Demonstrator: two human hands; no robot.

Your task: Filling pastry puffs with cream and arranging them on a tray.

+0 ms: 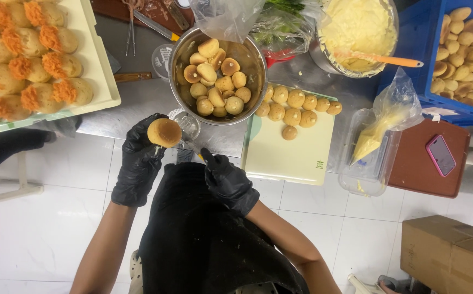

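A: Item one, left hand (138,158)?
B: Black glove, fingers closed around a round golden bun (164,132), held just off the worktop (144,100) edge.
A: Right hand (226,179)?
B: Black glove, clenched on a thin tool (193,151) whose kind I cannot tell, tip beside the bun.
A: Nearby stock?
B: Steel bowl (252,60) of small buns just above the hands; more buns on a pale cutting board (291,158); piping bag (380,128) in a clear tub; tray (103,81) of orange-topped buns at left.
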